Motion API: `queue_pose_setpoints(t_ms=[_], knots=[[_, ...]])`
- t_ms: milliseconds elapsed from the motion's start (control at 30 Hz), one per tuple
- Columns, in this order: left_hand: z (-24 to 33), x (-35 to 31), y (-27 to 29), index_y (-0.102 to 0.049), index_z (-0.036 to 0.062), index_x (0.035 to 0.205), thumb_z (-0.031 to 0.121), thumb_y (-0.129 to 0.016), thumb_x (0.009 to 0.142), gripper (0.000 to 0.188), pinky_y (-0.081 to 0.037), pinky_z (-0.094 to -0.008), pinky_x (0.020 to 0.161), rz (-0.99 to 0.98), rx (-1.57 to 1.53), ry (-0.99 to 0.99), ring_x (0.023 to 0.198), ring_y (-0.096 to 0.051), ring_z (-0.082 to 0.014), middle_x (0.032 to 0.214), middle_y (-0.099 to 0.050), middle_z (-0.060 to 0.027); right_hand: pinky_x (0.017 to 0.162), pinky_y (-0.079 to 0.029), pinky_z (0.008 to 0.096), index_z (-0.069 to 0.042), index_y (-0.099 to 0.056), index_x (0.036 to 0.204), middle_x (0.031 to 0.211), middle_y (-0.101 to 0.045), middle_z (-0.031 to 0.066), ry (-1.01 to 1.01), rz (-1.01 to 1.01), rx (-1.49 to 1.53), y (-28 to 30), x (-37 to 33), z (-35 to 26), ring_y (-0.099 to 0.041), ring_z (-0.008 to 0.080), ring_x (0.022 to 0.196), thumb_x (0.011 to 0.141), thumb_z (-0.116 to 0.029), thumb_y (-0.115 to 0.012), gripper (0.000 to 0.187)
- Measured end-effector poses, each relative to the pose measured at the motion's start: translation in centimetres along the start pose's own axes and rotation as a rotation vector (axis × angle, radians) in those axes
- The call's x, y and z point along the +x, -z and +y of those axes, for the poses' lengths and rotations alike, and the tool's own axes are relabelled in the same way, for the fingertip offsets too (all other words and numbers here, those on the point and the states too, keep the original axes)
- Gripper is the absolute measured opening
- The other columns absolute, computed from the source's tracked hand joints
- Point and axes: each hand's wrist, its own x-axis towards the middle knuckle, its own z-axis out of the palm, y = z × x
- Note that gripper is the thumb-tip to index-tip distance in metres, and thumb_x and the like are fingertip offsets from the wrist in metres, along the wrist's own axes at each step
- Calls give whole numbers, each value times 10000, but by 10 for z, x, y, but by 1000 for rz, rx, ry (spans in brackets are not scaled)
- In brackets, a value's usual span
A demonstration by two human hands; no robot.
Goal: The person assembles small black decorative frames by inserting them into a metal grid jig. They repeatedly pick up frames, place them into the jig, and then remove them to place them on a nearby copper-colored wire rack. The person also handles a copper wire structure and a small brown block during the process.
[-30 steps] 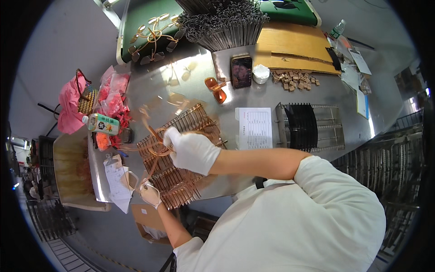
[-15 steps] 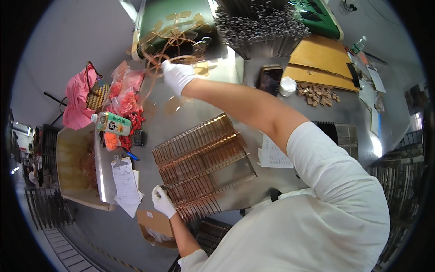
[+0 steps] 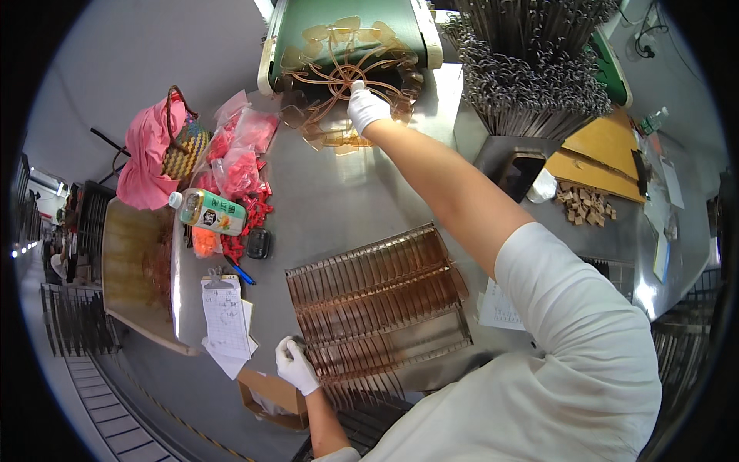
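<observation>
My right hand (image 3: 366,110), in a white glove, reaches to the far end of the table. Its fingers are closed at the hub of an amber plastic sprue (image 3: 336,71), whose thin runners fan out to translucent lens-shaped pieces (image 3: 344,28). This sprue is over the end of a green conveyor belt (image 3: 296,31). My left hand (image 3: 296,367), gloved too, is curled with fingertips pressed together beside the near left corner of a rack (image 3: 369,308). Rows of brownish, flat translucent pieces stand in the rack. Whether the left fingers pinch anything cannot be made out.
At left lie bags of red pieces (image 3: 239,171), a drink bottle (image 3: 209,212) and a clipboard (image 3: 225,316). A bin of hooked metal rods (image 3: 523,92) stands far right, near a phone (image 3: 525,173), small tan blocks (image 3: 585,203) and yellow cardboard (image 3: 600,154). A cardboard box (image 3: 273,396) sits below the table edge.
The sprue, blurred and tilted before, now spreads out as a ring around my right hand by the belt's end. The view has shifted left. My left hand stays by the rack corner.
</observation>
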Motion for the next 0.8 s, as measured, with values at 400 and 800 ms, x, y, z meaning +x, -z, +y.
queue_pose_setpoints(t_ms=[400, 800], knots=[[13, 1, -5, -740, 9, 1019, 90, -649, 1005, 123, -550, -286, 670, 18, -32, 7, 709, -645, -117, 844, -718, -63, 939, -521, 556, -21, -517, 1312, 1115, -733, 271, -141, 14, 43, -22, -18, -6, -714, 454, 1027, 1068, -261, -349, 381], [6, -1, -5, -736, -10, 1025, 92, -650, 1000, 136, -546, -300, 653, 11, -97, -27, 673, -649, -128, 850, -718, -67, 888, -516, 554, -71, -484, 1342, 1158, -719, 225, -139, 0, 179, -24, -40, -16, -719, 433, 1015, 1011, -183, -451, 351]])
